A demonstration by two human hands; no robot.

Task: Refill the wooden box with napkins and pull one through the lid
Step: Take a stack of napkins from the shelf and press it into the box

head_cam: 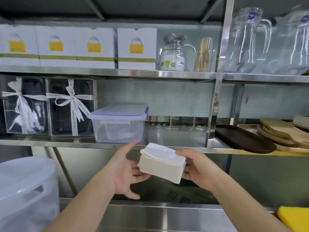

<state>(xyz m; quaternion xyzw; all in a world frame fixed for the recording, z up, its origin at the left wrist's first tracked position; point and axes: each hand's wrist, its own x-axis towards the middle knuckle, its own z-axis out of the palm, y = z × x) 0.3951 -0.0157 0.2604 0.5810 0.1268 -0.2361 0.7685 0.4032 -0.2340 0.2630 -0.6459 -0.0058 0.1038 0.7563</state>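
Centre frame: my right grip [199, 169] pinches the napkin stack [162, 163] — thumb above, fingers beneath — so it can't fan; my left grip [127, 171], fingers straight, steadies its end; wooden box unseen.

White boxes [137, 48] and glass jug [175, 53] upstairs; below, clear lidded container [118, 123] (blue-trimmed) beside ribboned gift boxes [71, 107].
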